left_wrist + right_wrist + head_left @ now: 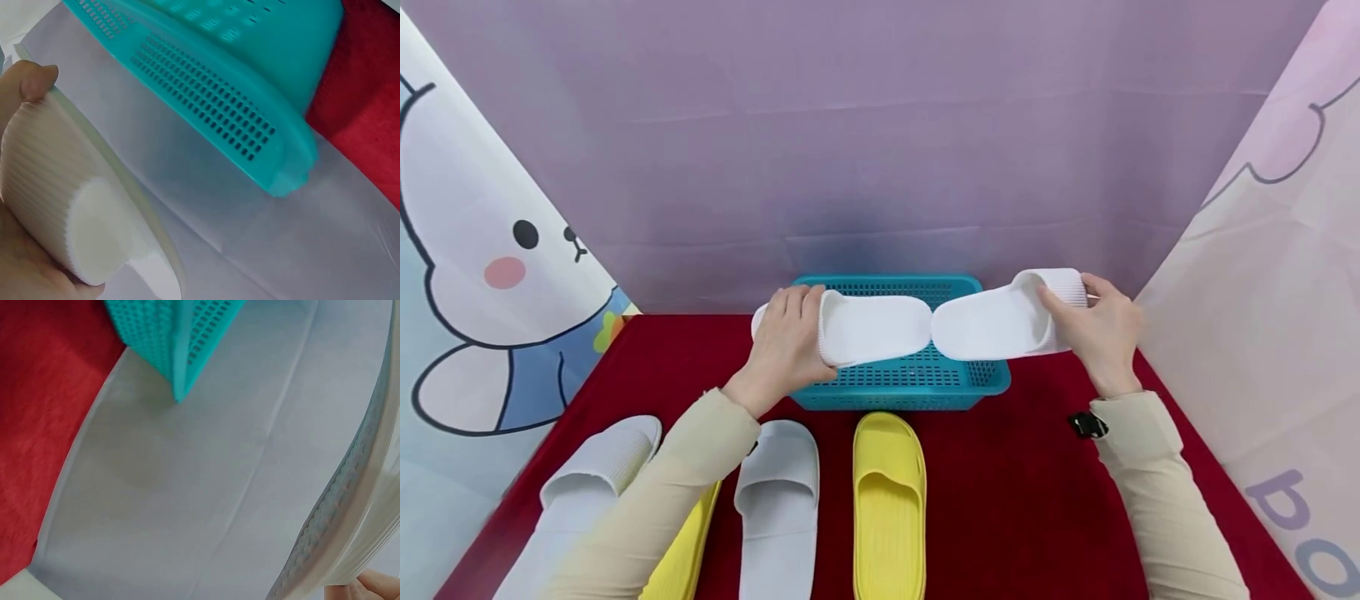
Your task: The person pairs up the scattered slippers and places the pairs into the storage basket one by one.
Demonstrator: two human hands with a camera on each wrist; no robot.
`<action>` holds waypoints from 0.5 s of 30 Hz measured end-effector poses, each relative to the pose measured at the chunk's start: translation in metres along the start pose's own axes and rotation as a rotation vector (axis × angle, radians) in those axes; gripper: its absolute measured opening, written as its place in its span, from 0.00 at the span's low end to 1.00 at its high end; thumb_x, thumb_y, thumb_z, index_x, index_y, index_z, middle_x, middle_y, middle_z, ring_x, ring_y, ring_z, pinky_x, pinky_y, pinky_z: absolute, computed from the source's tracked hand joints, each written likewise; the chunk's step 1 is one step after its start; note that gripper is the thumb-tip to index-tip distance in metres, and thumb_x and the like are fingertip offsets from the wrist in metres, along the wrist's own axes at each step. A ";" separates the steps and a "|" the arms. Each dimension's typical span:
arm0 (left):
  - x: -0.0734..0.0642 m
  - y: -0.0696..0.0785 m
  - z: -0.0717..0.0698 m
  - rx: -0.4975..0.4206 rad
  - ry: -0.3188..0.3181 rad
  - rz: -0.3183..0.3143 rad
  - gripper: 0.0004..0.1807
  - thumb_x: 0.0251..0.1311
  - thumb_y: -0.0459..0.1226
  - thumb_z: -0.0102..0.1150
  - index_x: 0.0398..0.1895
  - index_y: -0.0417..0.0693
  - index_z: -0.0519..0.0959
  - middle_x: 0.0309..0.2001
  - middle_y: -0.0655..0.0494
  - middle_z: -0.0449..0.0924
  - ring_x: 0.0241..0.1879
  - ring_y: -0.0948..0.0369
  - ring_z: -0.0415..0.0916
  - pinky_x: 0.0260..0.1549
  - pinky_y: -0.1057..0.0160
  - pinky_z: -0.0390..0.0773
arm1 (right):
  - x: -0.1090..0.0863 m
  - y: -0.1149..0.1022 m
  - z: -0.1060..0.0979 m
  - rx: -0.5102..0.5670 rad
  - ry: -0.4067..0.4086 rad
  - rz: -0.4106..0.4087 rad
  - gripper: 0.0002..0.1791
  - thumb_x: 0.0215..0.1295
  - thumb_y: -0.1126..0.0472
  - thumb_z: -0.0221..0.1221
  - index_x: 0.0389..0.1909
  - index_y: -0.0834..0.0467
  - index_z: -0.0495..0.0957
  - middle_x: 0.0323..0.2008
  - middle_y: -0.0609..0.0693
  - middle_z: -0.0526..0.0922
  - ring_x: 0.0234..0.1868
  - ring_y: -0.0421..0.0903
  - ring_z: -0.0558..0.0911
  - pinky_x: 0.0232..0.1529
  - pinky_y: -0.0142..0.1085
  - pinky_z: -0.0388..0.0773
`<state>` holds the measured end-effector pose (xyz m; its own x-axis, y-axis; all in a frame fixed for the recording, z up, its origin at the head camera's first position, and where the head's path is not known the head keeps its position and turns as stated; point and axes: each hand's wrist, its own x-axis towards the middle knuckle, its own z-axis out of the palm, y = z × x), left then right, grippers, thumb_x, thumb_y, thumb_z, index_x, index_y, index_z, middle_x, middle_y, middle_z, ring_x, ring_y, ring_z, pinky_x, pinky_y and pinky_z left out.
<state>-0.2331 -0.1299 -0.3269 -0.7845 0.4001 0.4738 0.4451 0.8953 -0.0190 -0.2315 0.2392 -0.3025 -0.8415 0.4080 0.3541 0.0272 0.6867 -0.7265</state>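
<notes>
Two white slippers are held up over a teal perforated basket (895, 402), heel to heel in the head view. My left hand (786, 342) grips the left white slipper (880, 327) round its ribbed strap, fingers over the top. In the left wrist view the thumb presses on the edge of that slipper (94, 181). With thumb and fingers my right hand (1101, 329) holds the right white slipper (985, 323) by its strap, toe pointing right. The right wrist view shows this slipper's textured sole edge (337, 506) and a bit of the fingers.
On the red cloth (1022, 500) in front stand a yellow slipper (889, 517), a grey slipper (778, 508) and, farther left, a white-grey slipper (602, 458). Another yellow slipper (688, 542) is partly hidden by my left sleeve. A purple backdrop (880, 150) rises behind the basket.
</notes>
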 end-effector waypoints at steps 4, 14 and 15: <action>0.002 0.006 0.002 0.008 0.024 0.012 0.60 0.21 0.52 0.77 0.62 0.37 0.57 0.57 0.41 0.65 0.57 0.48 0.61 0.60 0.46 0.63 | -0.001 -0.009 0.009 0.014 0.031 -0.037 0.36 0.47 0.37 0.61 0.55 0.56 0.76 0.45 0.61 0.81 0.45 0.57 0.78 0.41 0.42 0.70; 0.006 0.019 0.003 0.014 0.033 0.012 0.60 0.21 0.53 0.76 0.62 0.39 0.58 0.56 0.42 0.66 0.57 0.49 0.62 0.58 0.49 0.66 | -0.012 -0.025 0.023 0.051 0.069 -0.087 0.34 0.47 0.36 0.61 0.50 0.55 0.79 0.42 0.58 0.83 0.42 0.55 0.78 0.42 0.45 0.70; 0.006 0.020 0.003 0.014 0.035 0.014 0.60 0.21 0.53 0.76 0.62 0.39 0.58 0.56 0.42 0.66 0.57 0.49 0.62 0.58 0.49 0.66 | -0.013 -0.026 0.025 0.054 0.073 -0.090 0.34 0.47 0.36 0.61 0.50 0.55 0.79 0.41 0.58 0.83 0.41 0.54 0.78 0.41 0.45 0.71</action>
<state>-0.2304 -0.1088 -0.3272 -0.7626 0.4060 0.5037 0.4496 0.8924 -0.0385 -0.2350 0.2008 -0.3026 -0.7976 0.3902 0.4600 -0.0776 0.6899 -0.7198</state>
